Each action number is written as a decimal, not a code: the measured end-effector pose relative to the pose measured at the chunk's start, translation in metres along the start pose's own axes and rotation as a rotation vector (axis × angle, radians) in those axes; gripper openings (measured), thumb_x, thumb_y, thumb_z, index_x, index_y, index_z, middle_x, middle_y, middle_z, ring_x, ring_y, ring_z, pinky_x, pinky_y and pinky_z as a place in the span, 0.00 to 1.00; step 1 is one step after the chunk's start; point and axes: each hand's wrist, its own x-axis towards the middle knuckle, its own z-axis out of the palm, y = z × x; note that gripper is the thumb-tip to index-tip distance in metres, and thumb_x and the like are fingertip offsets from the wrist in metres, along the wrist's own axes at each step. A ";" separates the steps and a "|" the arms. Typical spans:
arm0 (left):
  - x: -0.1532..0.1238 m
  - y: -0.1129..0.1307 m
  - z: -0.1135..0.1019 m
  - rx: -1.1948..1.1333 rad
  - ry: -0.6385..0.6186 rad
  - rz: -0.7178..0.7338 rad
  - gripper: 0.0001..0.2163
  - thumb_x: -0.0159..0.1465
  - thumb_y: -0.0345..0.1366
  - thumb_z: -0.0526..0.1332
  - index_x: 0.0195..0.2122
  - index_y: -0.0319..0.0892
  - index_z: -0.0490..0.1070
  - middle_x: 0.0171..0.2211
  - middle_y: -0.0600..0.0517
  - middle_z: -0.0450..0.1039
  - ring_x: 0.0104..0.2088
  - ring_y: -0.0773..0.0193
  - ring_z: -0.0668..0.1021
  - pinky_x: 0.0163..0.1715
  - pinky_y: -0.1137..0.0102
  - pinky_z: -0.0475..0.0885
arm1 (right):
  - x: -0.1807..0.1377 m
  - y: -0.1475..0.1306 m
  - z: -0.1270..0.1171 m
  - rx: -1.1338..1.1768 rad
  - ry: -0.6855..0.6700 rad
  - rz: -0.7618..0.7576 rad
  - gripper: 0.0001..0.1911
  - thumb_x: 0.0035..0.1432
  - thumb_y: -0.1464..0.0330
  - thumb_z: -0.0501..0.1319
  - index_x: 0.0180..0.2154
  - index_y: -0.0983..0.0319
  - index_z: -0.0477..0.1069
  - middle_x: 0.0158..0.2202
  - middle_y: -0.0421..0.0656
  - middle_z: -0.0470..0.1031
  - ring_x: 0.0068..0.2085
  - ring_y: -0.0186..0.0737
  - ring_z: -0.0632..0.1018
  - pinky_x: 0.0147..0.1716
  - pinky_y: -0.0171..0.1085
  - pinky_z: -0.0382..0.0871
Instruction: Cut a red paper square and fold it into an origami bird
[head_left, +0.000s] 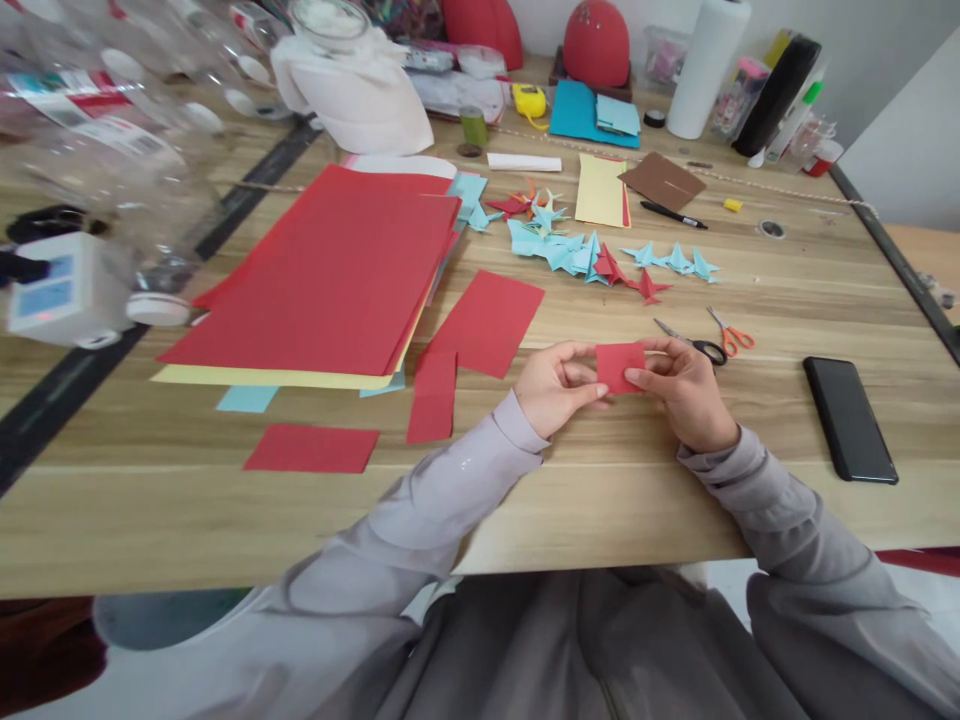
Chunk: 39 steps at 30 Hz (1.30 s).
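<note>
Between my two hands is a small red paper square (619, 366), held up just above the table. My left hand (556, 388) pinches its left edge between thumb and fingers. The opposite edge is gripped by my right hand (687, 390), with the thumb on the front face. Beyond the right hand lie black-handled scissors (709, 350) and orange-handled scissors (735, 336). Left of my hands, a larger red paper piece (491, 322), a narrow red strip (433, 398) and a red rectangle (312, 448) rest on the wood.
A stack of red sheets (322, 270) covers the left side. Folded paper cranes (559, 250) in blue and red lie farther back. At right is a black phone (850, 418). Plastic bottles (105, 150) crowd the far left. A yellow tape measure (529, 100) sits behind.
</note>
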 end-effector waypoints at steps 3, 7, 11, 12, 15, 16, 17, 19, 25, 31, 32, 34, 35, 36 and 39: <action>0.001 0.000 -0.003 -0.014 -0.013 -0.017 0.27 0.41 0.28 0.73 0.44 0.33 0.68 0.24 0.49 0.79 0.26 0.60 0.81 0.30 0.64 0.79 | 0.002 0.001 -0.002 0.010 -0.002 0.000 0.24 0.33 0.67 0.75 0.36 0.62 0.72 0.21 0.35 0.77 0.22 0.31 0.75 0.25 0.31 0.69; 0.003 0.000 -0.006 -0.040 0.013 -0.003 0.24 0.42 0.26 0.70 0.43 0.33 0.70 0.24 0.51 0.78 0.26 0.60 0.81 0.30 0.64 0.79 | 0.005 0.004 -0.006 0.021 0.007 -0.017 0.22 0.36 0.65 0.75 0.35 0.62 0.73 0.22 0.37 0.78 0.22 0.30 0.75 0.24 0.31 0.69; 0.002 0.004 -0.006 -0.089 0.098 0.034 0.18 0.42 0.25 0.66 0.37 0.35 0.71 0.26 0.50 0.78 0.29 0.61 0.81 0.29 0.65 0.79 | 0.004 0.004 -0.006 0.015 0.050 -0.031 0.20 0.37 0.64 0.74 0.35 0.62 0.74 0.25 0.38 0.79 0.24 0.32 0.77 0.24 0.32 0.70; 0.002 0.004 -0.005 -0.103 0.101 0.032 0.18 0.42 0.26 0.67 0.36 0.36 0.71 0.27 0.50 0.78 0.31 0.60 0.81 0.30 0.65 0.79 | 0.004 0.004 -0.006 0.004 0.054 -0.036 0.20 0.37 0.64 0.74 0.34 0.62 0.75 0.25 0.39 0.79 0.25 0.33 0.77 0.25 0.32 0.71; 0.001 0.001 -0.001 -0.093 0.061 0.016 0.22 0.40 0.28 0.71 0.39 0.36 0.71 0.29 0.50 0.78 0.31 0.61 0.80 0.30 0.64 0.79 | 0.001 0.005 -0.003 -0.027 0.047 -0.039 0.19 0.37 0.62 0.74 0.33 0.62 0.75 0.24 0.40 0.79 0.26 0.35 0.78 0.26 0.34 0.72; 0.001 -0.001 0.000 -0.069 0.050 0.026 0.24 0.39 0.29 0.72 0.40 0.36 0.71 0.29 0.50 0.78 0.30 0.61 0.80 0.30 0.64 0.78 | 0.000 0.005 -0.002 -0.032 0.041 -0.036 0.19 0.36 0.62 0.74 0.32 0.62 0.76 0.24 0.40 0.79 0.26 0.36 0.78 0.27 0.35 0.73; 0.001 -0.004 0.001 -0.036 0.049 0.050 0.25 0.38 0.30 0.74 0.39 0.36 0.71 0.27 0.51 0.77 0.28 0.62 0.79 0.30 0.65 0.78 | -0.001 0.006 0.000 -0.035 0.032 -0.034 0.19 0.36 0.63 0.75 0.32 0.62 0.76 0.24 0.39 0.79 0.26 0.36 0.78 0.28 0.35 0.73; 0.002 -0.007 0.002 0.050 0.066 0.102 0.24 0.39 0.33 0.74 0.37 0.35 0.72 0.23 0.53 0.76 0.24 0.65 0.78 0.28 0.67 0.76 | -0.002 0.007 0.001 -0.033 0.010 -0.035 0.18 0.35 0.64 0.75 0.31 0.61 0.76 0.24 0.39 0.79 0.26 0.36 0.78 0.29 0.35 0.73; 0.000 -0.008 0.000 0.205 0.049 0.095 0.20 0.42 0.34 0.73 0.35 0.35 0.71 0.17 0.55 0.73 0.18 0.67 0.75 0.21 0.73 0.69 | -0.003 0.007 0.001 -0.081 -0.079 -0.069 0.12 0.40 0.63 0.73 0.23 0.61 0.74 0.23 0.37 0.76 0.24 0.31 0.72 0.27 0.34 0.68; -0.001 -0.006 0.001 0.169 0.028 0.052 0.20 0.40 0.33 0.74 0.33 0.35 0.71 0.17 0.54 0.73 0.19 0.66 0.76 0.22 0.72 0.70 | -0.004 0.007 0.001 -0.104 -0.068 -0.065 0.17 0.45 0.60 0.70 0.18 0.61 0.68 0.17 0.35 0.67 0.20 0.28 0.63 0.21 0.33 0.59; 0.000 -0.006 0.002 0.153 0.023 0.046 0.20 0.39 0.33 0.74 0.33 0.35 0.71 0.17 0.54 0.73 0.19 0.66 0.76 0.22 0.71 0.71 | -0.004 0.006 0.002 -0.102 -0.076 -0.057 0.17 0.46 0.58 0.69 0.18 0.61 0.68 0.16 0.35 0.67 0.19 0.29 0.64 0.21 0.33 0.59; 0.000 -0.005 0.002 0.121 0.016 0.038 0.20 0.39 0.32 0.74 0.33 0.35 0.72 0.18 0.53 0.74 0.19 0.66 0.76 0.23 0.70 0.72 | -0.004 0.006 0.003 -0.092 -0.099 -0.034 0.19 0.48 0.56 0.68 0.18 0.61 0.69 0.16 0.36 0.67 0.20 0.30 0.65 0.21 0.33 0.60; 0.001 -0.005 0.001 0.108 0.015 0.034 0.20 0.39 0.32 0.74 0.32 0.35 0.72 0.18 0.53 0.74 0.18 0.66 0.76 0.23 0.70 0.73 | -0.004 0.006 0.003 -0.089 -0.108 -0.021 0.19 0.49 0.54 0.67 0.18 0.61 0.69 0.16 0.37 0.67 0.20 0.31 0.66 0.22 0.34 0.61; 0.001 -0.005 0.001 0.098 0.019 0.031 0.19 0.39 0.32 0.74 0.32 0.35 0.72 0.18 0.53 0.74 0.18 0.66 0.76 0.23 0.69 0.74 | -0.003 0.006 0.003 -0.085 -0.111 -0.013 0.20 0.50 0.53 0.66 0.19 0.61 0.70 0.16 0.38 0.68 0.20 0.32 0.67 0.22 0.34 0.62; 0.002 -0.005 0.000 0.086 0.032 0.028 0.19 0.39 0.33 0.74 0.32 0.35 0.73 0.19 0.52 0.75 0.19 0.66 0.76 0.24 0.68 0.75 | -0.002 0.007 0.004 -0.057 -0.096 -0.002 0.22 0.51 0.49 0.63 0.19 0.60 0.69 0.17 0.39 0.68 0.21 0.33 0.68 0.22 0.35 0.64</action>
